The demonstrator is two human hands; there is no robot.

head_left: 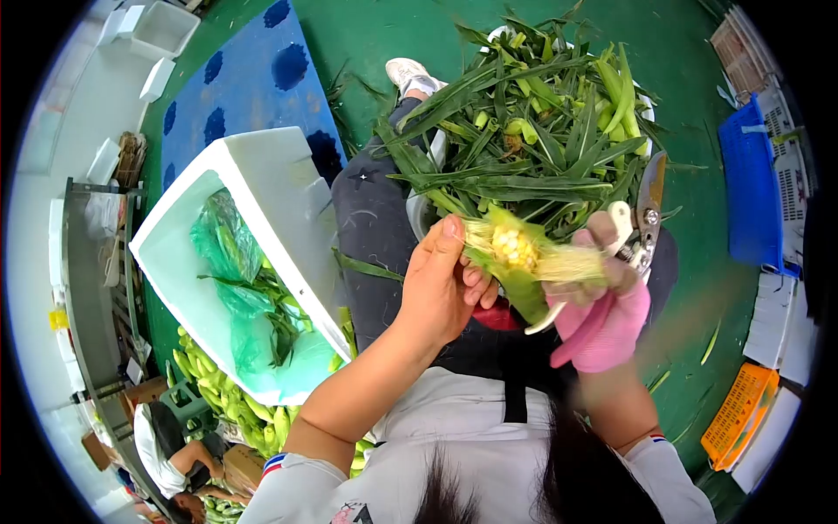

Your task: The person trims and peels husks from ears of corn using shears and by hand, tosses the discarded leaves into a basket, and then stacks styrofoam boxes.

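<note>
Between my hands is an ear of corn, its husk pulled partly open so pale yellow kernels and silk show. My bare left hand grips the ear at its left end, with husk pinched at the fingertips. On my right hand is a pink glove with greyish fingertips. Its fingers close on the silk and husk at the ear's right end. That same hand also holds pruning shears with white handles, blades pointing up and away. A tub heaped with green husks and leaves stands just beyond.
At left a tilted white foam box holds green plastic and leaves. Piled corn lies behind it, near another person bending over. A blue board lies on the green floor. Blue and orange crates stand at right.
</note>
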